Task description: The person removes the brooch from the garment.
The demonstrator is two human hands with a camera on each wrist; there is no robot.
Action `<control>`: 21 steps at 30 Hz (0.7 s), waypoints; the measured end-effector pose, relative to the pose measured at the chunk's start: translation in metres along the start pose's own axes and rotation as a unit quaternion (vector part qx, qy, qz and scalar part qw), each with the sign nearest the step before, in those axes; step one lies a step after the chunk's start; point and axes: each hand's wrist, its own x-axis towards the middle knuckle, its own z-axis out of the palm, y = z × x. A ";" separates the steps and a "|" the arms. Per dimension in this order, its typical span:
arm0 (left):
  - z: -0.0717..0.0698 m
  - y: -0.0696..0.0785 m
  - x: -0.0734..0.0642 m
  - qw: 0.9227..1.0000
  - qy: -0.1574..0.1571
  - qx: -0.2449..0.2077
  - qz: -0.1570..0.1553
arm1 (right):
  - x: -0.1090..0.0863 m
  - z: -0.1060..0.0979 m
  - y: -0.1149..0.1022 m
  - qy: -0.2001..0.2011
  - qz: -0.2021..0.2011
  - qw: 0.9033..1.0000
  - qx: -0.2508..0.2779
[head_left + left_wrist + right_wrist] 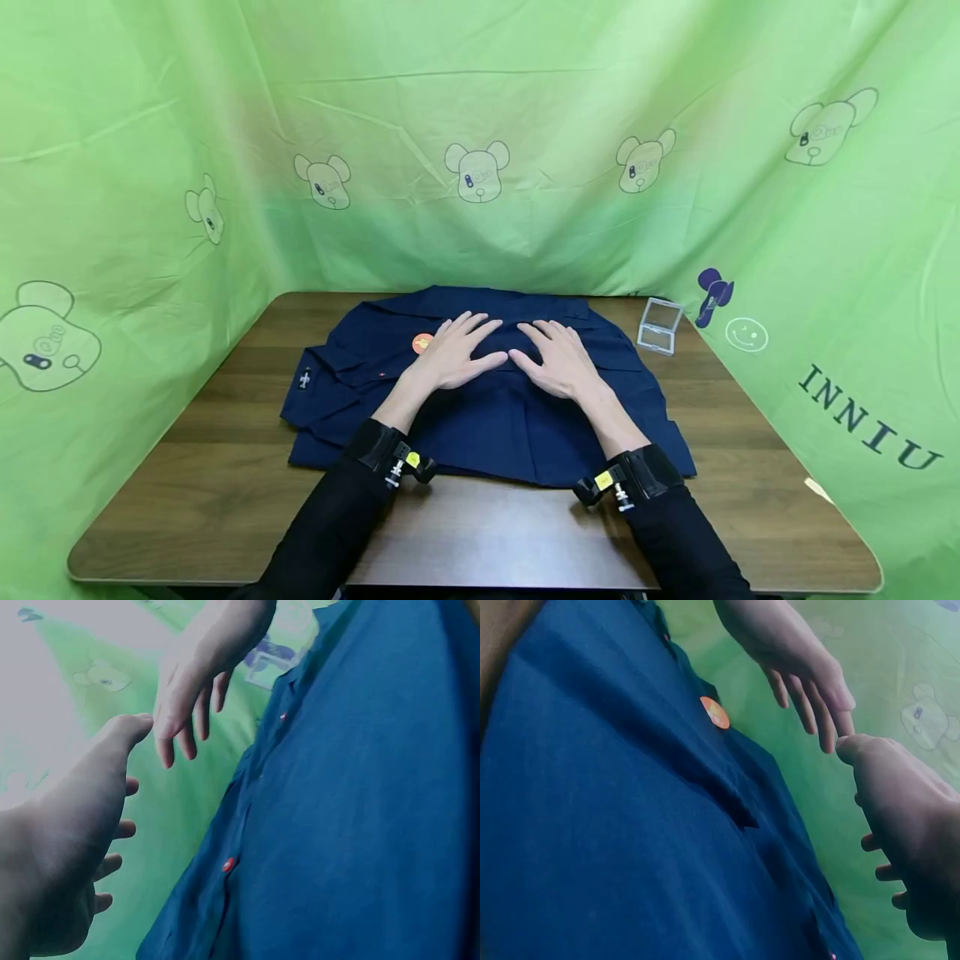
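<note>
A navy blue shirt (480, 442) lies spread on the table, its folds overlapping. Small red buttons (228, 865) run along its edge in the left wrist view. A round orange badge (422, 342) sits on the cloth beside the left hand. Over the shirt's middle hover the left hand (453, 354) and the right hand (557, 360), fingers spread and thumbs pointing toward each other. Both wrist views show the hands raised off the fabric, holding nothing. In the right wrist view, the right hand (907, 825) partly overlaps the left hand's fingertips.
The wooden table (210, 500) has a rounded front edge. At its back right lies a small clear frame-like case (660, 326). A green curtain (480, 242) with printed bear heads hangs around the back and sides. Each wrist wears a strapped camera.
</note>
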 end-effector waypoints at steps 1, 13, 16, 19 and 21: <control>-0.002 -0.002 -0.001 1.000 0.001 -0.003 -0.004 | 0.001 0.000 -0.001 0.001 -0.003 1.000 0.000; -0.022 -0.039 -0.012 0.998 0.040 -0.031 -0.043 | 0.020 -0.001 -0.021 -0.016 -0.041 0.999 0.003; -0.027 -0.049 -0.015 0.997 0.041 -0.043 -0.050 | 0.025 0.001 -0.027 -0.020 -0.051 0.999 0.003; -0.031 -0.058 -0.018 0.996 0.038 -0.052 -0.053 | 0.028 0.003 -0.032 -0.025 -0.060 0.998 0.006; -0.034 -0.063 -0.019 0.996 0.040 -0.058 -0.054 | 0.031 0.005 -0.034 -0.028 -0.064 0.997 0.009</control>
